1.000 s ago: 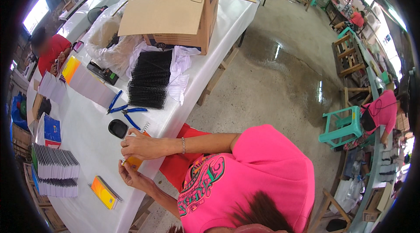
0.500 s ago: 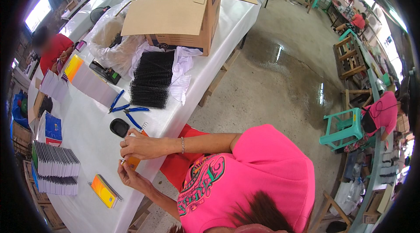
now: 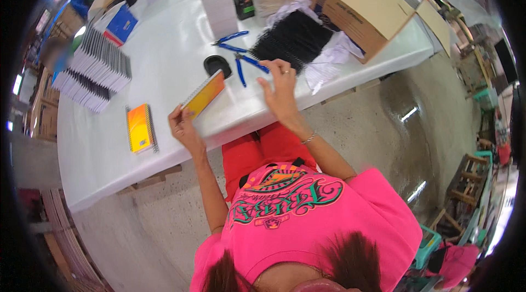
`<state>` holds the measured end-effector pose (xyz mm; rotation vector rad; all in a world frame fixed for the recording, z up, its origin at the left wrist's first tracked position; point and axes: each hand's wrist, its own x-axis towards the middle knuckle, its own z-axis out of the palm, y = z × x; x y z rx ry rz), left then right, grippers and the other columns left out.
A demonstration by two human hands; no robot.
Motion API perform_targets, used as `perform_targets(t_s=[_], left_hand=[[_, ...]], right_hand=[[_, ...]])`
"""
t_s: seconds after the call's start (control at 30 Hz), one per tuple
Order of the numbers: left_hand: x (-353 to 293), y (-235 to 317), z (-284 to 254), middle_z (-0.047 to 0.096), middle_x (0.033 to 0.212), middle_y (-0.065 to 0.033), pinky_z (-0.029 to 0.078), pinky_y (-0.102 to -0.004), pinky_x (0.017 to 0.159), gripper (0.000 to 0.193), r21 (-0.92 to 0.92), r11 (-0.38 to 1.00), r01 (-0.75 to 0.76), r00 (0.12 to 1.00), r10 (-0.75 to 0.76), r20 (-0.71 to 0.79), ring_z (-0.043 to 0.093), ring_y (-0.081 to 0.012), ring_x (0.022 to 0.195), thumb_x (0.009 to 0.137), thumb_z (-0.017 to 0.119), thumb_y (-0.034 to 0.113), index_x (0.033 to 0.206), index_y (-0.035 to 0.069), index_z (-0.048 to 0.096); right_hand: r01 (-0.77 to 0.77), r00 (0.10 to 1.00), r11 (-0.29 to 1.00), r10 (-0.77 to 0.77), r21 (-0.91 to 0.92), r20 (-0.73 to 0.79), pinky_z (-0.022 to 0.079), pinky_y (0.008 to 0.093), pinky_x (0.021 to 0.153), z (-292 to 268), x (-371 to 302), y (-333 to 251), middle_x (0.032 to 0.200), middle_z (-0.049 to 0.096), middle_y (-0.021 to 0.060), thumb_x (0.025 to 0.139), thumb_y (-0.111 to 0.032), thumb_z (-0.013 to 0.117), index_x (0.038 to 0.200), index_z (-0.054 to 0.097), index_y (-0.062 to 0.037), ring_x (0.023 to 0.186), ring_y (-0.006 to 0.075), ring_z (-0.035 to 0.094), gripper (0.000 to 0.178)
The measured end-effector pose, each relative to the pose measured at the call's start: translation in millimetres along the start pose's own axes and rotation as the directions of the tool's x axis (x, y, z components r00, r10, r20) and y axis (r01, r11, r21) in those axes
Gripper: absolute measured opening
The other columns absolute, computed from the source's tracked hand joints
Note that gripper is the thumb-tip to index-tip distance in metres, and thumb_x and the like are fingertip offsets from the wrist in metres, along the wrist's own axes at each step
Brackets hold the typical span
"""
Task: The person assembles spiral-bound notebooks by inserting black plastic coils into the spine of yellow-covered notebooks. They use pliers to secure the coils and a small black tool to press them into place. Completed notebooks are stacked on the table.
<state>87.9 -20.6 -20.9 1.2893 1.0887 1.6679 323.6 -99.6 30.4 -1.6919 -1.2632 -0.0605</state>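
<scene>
My left hand (image 3: 187, 127) grips the lower end of a small spiral notebook (image 3: 206, 96) with an orange-and-yellow cover, tilted above the table near its front edge. My right hand (image 3: 281, 90) is open, fingers apart, at the handle of the nearer blue-handled pliers (image 3: 239, 57); whether the fingertips touch it I cannot tell. Just beyond lie the other blue-handled pliers (image 3: 234, 47). A black oval dish (image 3: 217, 66) is beside the raised notebook. Another orange-and-yellow notebook (image 3: 141, 127) rests flat to the left, wire coils along both long sides.
Black binding coils (image 3: 293, 40) are heaped on white wrapping beside an open cardboard box (image 3: 350, 23). A tall stack of unbound pads (image 3: 215, 4) stands at the back. Stacks of spiral notebooks (image 3: 101, 67) occupy the left side of the white table (image 3: 109, 174).
My hands have separated: the left lifts the notebook, while the right has moved off it to the pliers. My view has swung left, shifting the table across the picture.
</scene>
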Motion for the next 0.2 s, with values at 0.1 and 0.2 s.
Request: perform_targets(t_s=[0.1,0.2], left_hand=[[-7.6,3.2,7.4,0.058,0.109,-0.0063,0.048,-0.0267,0.087,0.025,-0.056,0.998,0.014,0.998,-0.011,0.065,0.056,-0.0124,0.097,0.094,0.062,0.002,0.118,0.000,0.057],[-10.2,11.3,18.0,0.055,0.113,-0.0066,0.044,-0.0277,0.095,0.035,-0.052,0.999,-0.014,0.987,0.022,0.159,0.053,-0.0130,0.106,0.094,0.061,0.001,0.129,0.003,0.055]], right_hand=[[0.038,0.995,0.999,-0.041,0.038,0.091,0.037,0.0485,0.093,9.4,2.6,18.9,0.120,0.049,0.0166,0.088,-0.019,0.068,0.129,0.055,-0.0126,0.107,0.0356,0.047,0.044],[0.102,0.982,0.992,-0.113,0.078,0.149,0.037,0.0499,0.094,20.8,8.8,27.5,0.120,0.049,0.0180,0.088,-0.022,0.068,0.130,0.055,-0.0120,0.106,0.0361,0.047,0.044]])
